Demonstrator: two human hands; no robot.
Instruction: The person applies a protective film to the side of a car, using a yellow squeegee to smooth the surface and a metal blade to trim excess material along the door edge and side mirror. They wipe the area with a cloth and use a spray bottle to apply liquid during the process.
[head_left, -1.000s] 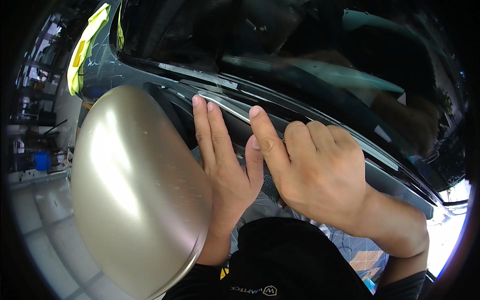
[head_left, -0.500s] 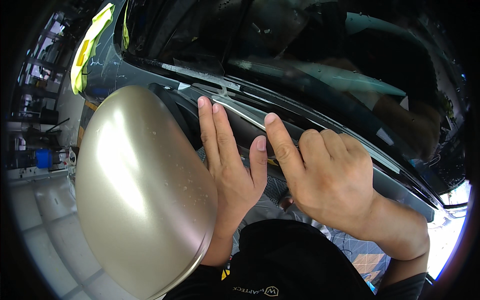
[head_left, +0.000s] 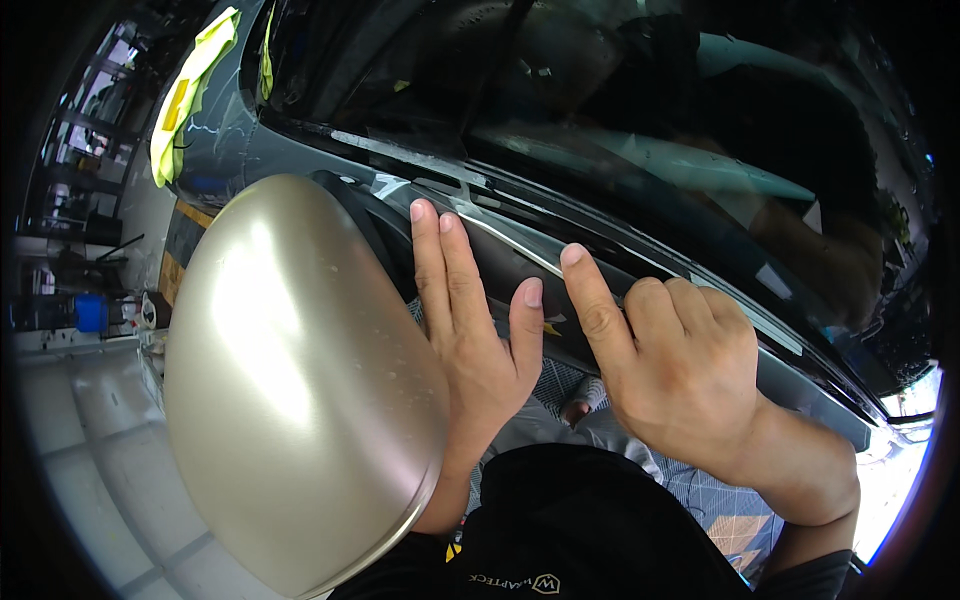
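My left hand (head_left: 475, 345) lies with straight fingers beside the car's side mirror (head_left: 300, 380), a large satin gold-beige shell with small droplets. Its two leading fingertips touch the upper part of the dark door panel (head_left: 515, 275), just under the window; the thumb stands apart. To the right, my right hand (head_left: 680, 365) stretches its index finger onto a thin pale strip (head_left: 505, 235) that runs along the panel's edge. The other fingers of that hand are curled, and its thumb is hidden. I see nothing held in either hand.
Dark window glass (head_left: 600, 100) with droplets and reflections fills the top. A yellow-green cloth (head_left: 190, 100) hangs on the car's body at the upper left. Pale floor tiles (head_left: 90, 470) and a blue object (head_left: 92, 313) lie beyond the mirror.
The right index finger has slid a little to the right along the pale strip, away from my left hand. My left hand keeps its place by the mirror; the whole view has shifted slightly.
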